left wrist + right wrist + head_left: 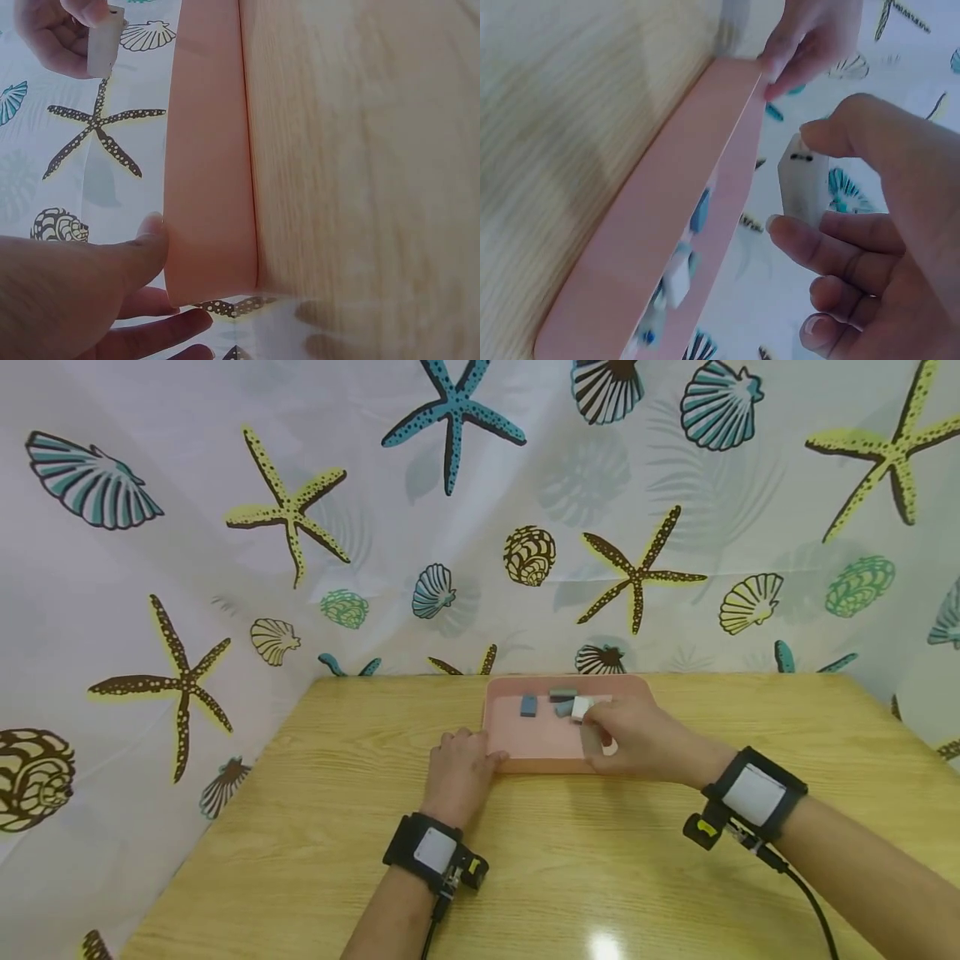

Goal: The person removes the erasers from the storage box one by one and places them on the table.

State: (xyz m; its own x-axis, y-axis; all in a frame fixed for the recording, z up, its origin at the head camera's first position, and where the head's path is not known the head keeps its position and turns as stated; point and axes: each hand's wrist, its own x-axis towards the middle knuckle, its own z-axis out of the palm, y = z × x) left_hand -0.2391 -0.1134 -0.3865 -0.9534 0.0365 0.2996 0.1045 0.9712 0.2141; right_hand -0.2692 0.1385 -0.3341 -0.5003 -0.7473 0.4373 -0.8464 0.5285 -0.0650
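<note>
A pink tray (540, 766) stands on the table, its near wall facing me. My left hand (459, 772) holds the tray's near left corner, thumb against the rim and the other fingers spread along the side. Between thumb and fingertips, my right hand (885, 225) pinches a small pale block (804, 187) with a black mark near one end. It is held above the tray's right part. Inside the tray lie a white block (581, 708), a blue block (528, 706) and a dark green piece (563, 695). The right hand hides part of the tray's right end.
The tray rests on a light wooden table (315, 860). Behind it hangs a white cloth (480, 527) printed with shells and starfish. Each wrist wears a black strap with a small camera, and cables (810, 902) run back from them.
</note>
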